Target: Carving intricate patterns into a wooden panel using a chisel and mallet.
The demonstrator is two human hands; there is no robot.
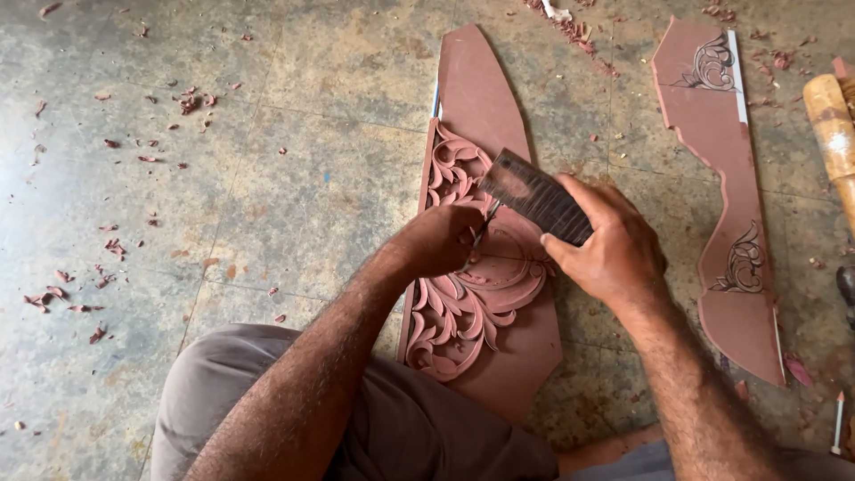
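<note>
Two hands on carved panel (472, 303): left hand (441, 240) fingers pinch chisel (488, 218), right hand (614, 249) grips mallet (534, 196).

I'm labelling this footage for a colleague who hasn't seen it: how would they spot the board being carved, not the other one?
Start at the stone floor strewn with reddish shavings. Two reddish-brown boards lie there; the carved board is the one in the middle, under the left hand and right hand. Its leaf scrolls are cut in deep relief, while the second board, to the right, only carries dark drawn scroll outlines.
</note>
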